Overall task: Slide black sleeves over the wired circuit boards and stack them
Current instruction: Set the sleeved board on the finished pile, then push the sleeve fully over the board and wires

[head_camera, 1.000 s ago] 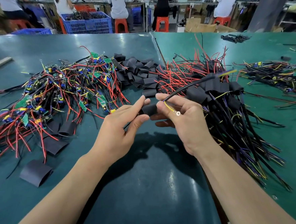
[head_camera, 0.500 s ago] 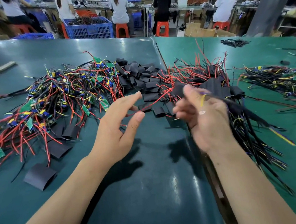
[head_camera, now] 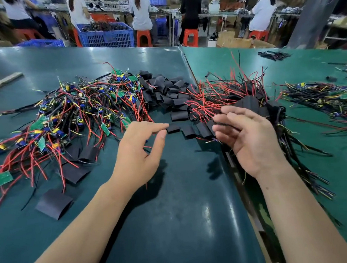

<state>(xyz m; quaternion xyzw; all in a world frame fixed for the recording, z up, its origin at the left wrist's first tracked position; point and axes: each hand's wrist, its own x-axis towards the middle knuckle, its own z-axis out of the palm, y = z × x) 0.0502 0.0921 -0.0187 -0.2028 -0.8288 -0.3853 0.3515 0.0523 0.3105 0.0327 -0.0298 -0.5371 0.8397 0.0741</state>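
Head view. No readable writing or labels anywhere. Landmark: loose black sleeves (head_camera: 166, 89) heaped mid-counter. Left of heap: tangle of bare wired circuit boards (head_camera: 71, 116), red, yellow and black leads. Right of heap: stack of sleeved boards (head_camera: 255, 105), wires trailing toward viewer. Left hand (head_camera: 138, 154) just before heap, fingers relaxed, holding nothing, forefinger at single sleeve (head_camera: 172, 128). Right hand (head_camera: 249, 138) loosely curled, empty, partly hiding stack. Green counter (head_camera: 175, 223) glossy. Beyond heap: blue crate (head_camera: 106, 35), red stools, seated workers.
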